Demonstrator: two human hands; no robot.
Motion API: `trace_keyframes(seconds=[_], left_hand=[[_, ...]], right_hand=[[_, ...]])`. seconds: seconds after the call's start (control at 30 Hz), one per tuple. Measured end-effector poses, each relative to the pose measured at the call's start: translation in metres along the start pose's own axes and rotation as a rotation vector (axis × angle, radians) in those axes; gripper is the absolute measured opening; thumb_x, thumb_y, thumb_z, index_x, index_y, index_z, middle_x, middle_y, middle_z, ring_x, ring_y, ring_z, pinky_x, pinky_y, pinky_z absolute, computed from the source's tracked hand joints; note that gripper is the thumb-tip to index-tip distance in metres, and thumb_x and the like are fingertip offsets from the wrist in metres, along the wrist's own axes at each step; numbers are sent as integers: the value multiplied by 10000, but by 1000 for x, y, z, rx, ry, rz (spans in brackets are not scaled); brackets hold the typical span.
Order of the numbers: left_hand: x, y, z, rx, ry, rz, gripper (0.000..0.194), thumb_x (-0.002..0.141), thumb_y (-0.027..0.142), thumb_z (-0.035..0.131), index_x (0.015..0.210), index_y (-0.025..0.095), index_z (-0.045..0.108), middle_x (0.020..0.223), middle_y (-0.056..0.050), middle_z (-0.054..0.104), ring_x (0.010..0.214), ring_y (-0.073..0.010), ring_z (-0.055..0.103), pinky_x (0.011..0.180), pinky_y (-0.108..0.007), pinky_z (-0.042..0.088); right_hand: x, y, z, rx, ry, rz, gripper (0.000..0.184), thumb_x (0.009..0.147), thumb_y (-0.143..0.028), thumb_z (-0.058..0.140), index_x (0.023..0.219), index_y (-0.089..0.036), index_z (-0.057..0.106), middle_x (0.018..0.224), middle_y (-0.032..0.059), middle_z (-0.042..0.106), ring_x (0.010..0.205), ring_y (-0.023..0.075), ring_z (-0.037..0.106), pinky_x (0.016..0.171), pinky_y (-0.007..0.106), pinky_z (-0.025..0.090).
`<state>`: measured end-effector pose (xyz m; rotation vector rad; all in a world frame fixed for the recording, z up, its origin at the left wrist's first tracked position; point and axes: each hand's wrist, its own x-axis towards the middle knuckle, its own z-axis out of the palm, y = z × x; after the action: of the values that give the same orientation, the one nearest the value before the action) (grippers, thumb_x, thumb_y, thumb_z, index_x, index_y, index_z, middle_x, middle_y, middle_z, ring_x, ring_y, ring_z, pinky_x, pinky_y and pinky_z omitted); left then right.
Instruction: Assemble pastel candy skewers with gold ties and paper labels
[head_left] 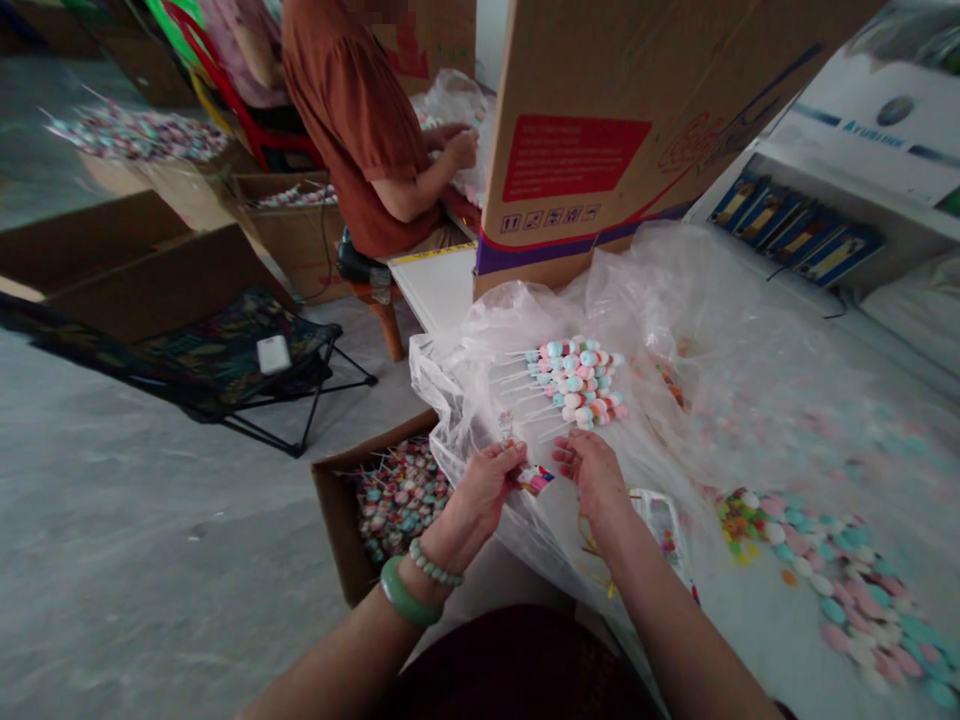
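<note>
My left hand (487, 485), with a jade bangle (409, 593) and a beaded bracelet (435, 565) at the wrist, pinches a small colourful printed wrapper (536, 480). Just right of the wrapper, my right hand (589, 465) hovers with its fingers loosely curled and apart; nothing shows in them. Beyond both hands lies a stack of candy skewers (577, 375), pastel pink, blue and white pieces on white sticks pointing left. Clear plastic sheeting (517, 320) is spread under them. A clear packet with yellow ties (664, 525) sits beside my right forearm.
Loose pastel candies (847, 570) and gummy pieces (739, 525) lie at the right. An open carton (330, 530) of finished skewers stands below the table's left edge. A tall cardboard box (585, 130) rises at the back. A co-worker (352, 130) sits beyond; a folding chair (217, 350) stands left.
</note>
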<state>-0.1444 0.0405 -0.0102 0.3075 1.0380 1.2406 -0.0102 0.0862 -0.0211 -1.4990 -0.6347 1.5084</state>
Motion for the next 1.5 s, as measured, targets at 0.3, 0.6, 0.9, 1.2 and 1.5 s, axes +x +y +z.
trace_keyframes(seconds=[0.3, 0.6, 0.9, 1.2, 1.5], left_hand=[[-1, -4, -7, 41, 57, 26, 251, 668, 362, 684, 688, 133, 582, 626, 5, 579, 531, -97, 520, 488, -218, 406], [-5, -23, 22, 72, -54, 16, 179, 664, 292, 674, 730, 136, 616, 690, -19, 621, 589, -115, 561, 586, -252, 451], [-27, -49, 88, 155, -72, 93, 203, 581, 271, 714, 580, 134, 564, 531, 33, 523, 486, -71, 450, 497, -218, 348], [-41, -66, 109, 249, -101, 93, 233, 673, 354, 658, 648, 144, 559, 552, 36, 509, 457, -63, 415, 446, -203, 308], [-19, -38, 92, -50, -50, -223, 132, 841, 204, 553, 726, 143, 571, 663, -18, 615, 591, -133, 605, 615, -281, 500]], right_hand=[[22, -18, 4, 233, 66, 106, 58, 695, -183, 580, 667, -202, 533, 521, -51, 572, 461, 92, 535, 460, 207, 433], [-64, -7, -68, 255, 1, 5, 161, 562, -168, 708, 684, -186, 605, 580, -73, 553, 469, 53, 462, 439, 172, 377], [-97, 9, -71, 246, -21, -240, 130, 641, -253, 703, 650, -188, 591, 618, -53, 557, 610, 108, 498, 614, 247, 403], [-94, 7, -89, 149, 151, -354, 136, 659, -282, 665, 621, -175, 590, 543, -56, 515, 549, 105, 444, 557, 245, 353], [-105, -9, -113, -48, 168, -450, 160, 713, -326, 622, 647, -181, 602, 544, -56, 464, 543, 106, 402, 524, 234, 322]])
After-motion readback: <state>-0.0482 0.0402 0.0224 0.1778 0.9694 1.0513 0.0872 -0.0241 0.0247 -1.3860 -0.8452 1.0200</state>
